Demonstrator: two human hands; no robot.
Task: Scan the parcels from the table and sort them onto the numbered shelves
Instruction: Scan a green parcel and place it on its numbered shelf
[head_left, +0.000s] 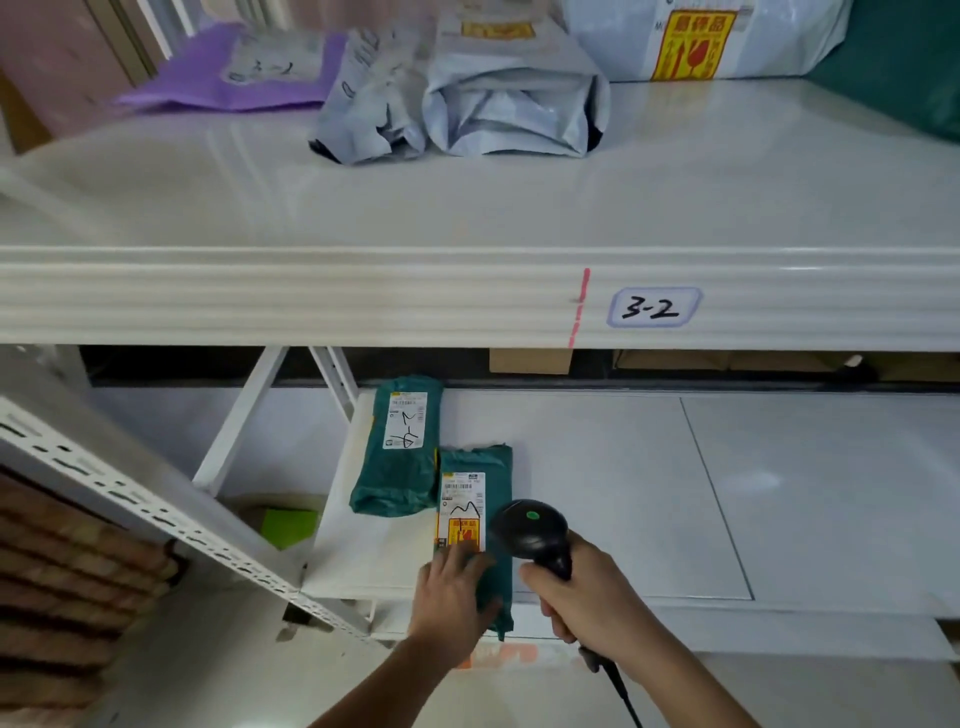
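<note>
1. We see two hands. The left hand (451, 597) lies flat with straight fingers pressing on the near end of a green parcel (480, 525); it is released, gripping nothing.
2. The right hand (582, 597) is clenched around the handle of one black barcode scanner (535, 535), a rounded, glossy plastic head with a green light on top and a cable trailing toward us.
3. We count two dark green, crinkled plastic mailers on the lower shelf (675, 493): the one under the left hand, and a second green parcel (400, 447) just beside it, farther back; each carries a white printed label with handwriting.
4. The upper shelf (467, 208), smooth white with a ribbed front edge, bears one tag reading "3-2" (653, 308).
5. On it we count three grey wrinkled bags (511, 104), one flat purple mailer (228, 73) and one dark green bag (904, 67) at the right edge.
</note>
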